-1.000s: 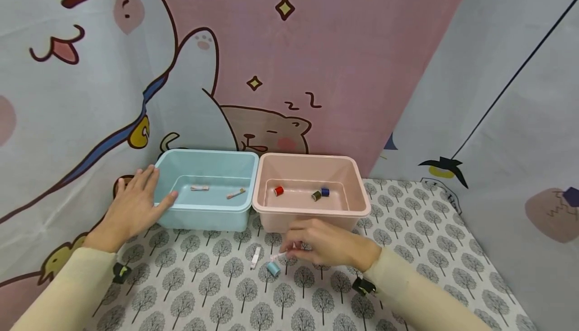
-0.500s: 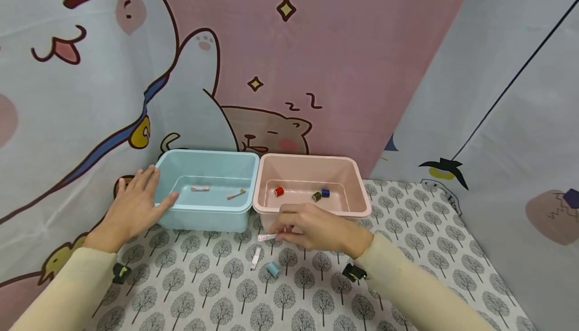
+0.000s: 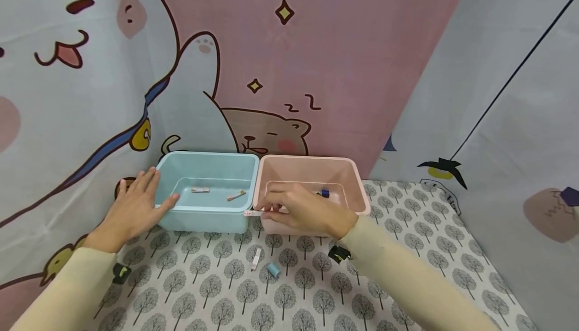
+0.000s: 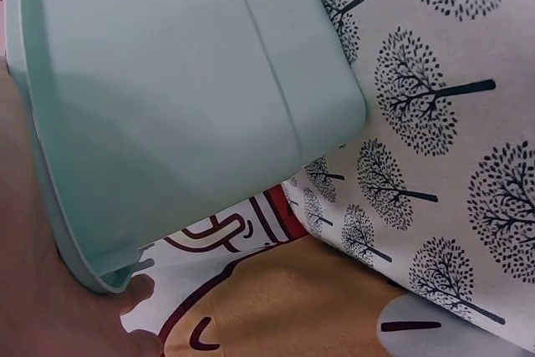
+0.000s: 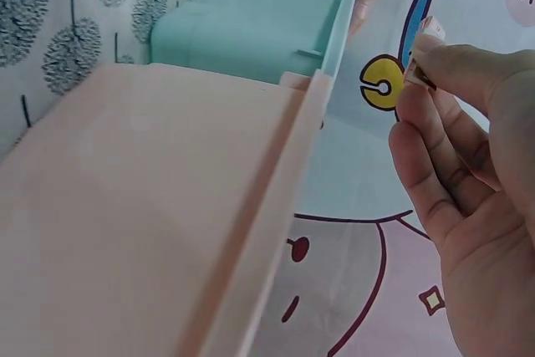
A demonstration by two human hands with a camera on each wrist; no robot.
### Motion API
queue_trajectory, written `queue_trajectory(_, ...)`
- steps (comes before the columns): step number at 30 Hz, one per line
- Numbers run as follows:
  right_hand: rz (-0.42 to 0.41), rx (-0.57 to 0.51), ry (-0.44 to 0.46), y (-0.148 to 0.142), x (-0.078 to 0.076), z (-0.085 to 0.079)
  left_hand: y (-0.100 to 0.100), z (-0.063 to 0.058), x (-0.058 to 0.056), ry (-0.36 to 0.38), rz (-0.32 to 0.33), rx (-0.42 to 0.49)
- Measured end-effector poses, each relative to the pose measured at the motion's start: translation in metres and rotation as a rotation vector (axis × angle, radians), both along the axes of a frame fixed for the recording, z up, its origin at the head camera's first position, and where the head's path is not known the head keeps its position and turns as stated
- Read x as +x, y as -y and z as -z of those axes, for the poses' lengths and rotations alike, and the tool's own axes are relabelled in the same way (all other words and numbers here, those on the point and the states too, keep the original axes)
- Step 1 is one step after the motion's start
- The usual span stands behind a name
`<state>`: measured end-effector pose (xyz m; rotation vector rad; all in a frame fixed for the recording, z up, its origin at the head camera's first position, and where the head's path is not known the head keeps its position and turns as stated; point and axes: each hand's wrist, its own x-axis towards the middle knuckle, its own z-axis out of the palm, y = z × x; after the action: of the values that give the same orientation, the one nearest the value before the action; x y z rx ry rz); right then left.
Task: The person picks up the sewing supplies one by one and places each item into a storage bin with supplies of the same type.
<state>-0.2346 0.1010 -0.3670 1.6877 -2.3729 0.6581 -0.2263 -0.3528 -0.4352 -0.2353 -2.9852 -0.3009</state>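
My right hand (image 3: pixel 305 210) pinches a slim white piece with pink marks (image 3: pixel 252 213) between thumb and fingers, above the front rim of the pink bin (image 3: pixel 312 168). In the right wrist view, the piece (image 5: pixel 422 52) shows a dark gap along its underside; its exact kind is unclear. My left hand (image 3: pixel 133 205) lies spread over the left rim of the light blue bin (image 3: pixel 203 221), fingers extended and thumb at the front edge. Inside that bin lie two similar slim pieces, one pinkish-white (image 3: pixel 200 190) and one with a gold-coloured end (image 3: pixel 236 195).
On the tree-print cloth, in front of the bins, are another slim white piece (image 3: pixel 256 259) and a light blue thread spool (image 3: pixel 273 269). A navy thread spool (image 3: pixel 324 194) shows inside the pink bin behind my right hand. A cartoon-print curtain (image 3: pixel 353 70) hangs behind the bins.
My right hand has lifted the slim white piece from beside the light blue spool, up and slightly left to the pink bin's front rim. My left hand has stayed put.
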Motion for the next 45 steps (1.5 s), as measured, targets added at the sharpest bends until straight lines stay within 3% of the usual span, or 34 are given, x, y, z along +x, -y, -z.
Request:
queue_trajectory(8,0.020,-0.034,0.015,0.016,-0.016,-0.013,0.000,-0.002,0.000,0.018,0.008,0.015)
queue_trajectory(18,0.051,-0.049,-0.095,0.037,-0.036,-0.022,0.002,-0.002,0.002,0.034,0.009,0.009)
queue_trajectory(27,0.085,-0.050,-0.001,0.052,-0.051,-0.028,0.001,-0.002,0.002,0.029,0.009,0.029)
queue_trajectory(45,0.211,-0.004,-0.010,0.085,-0.087,-0.037,0.000,0.000,0.001,0.019,-0.004,0.023)
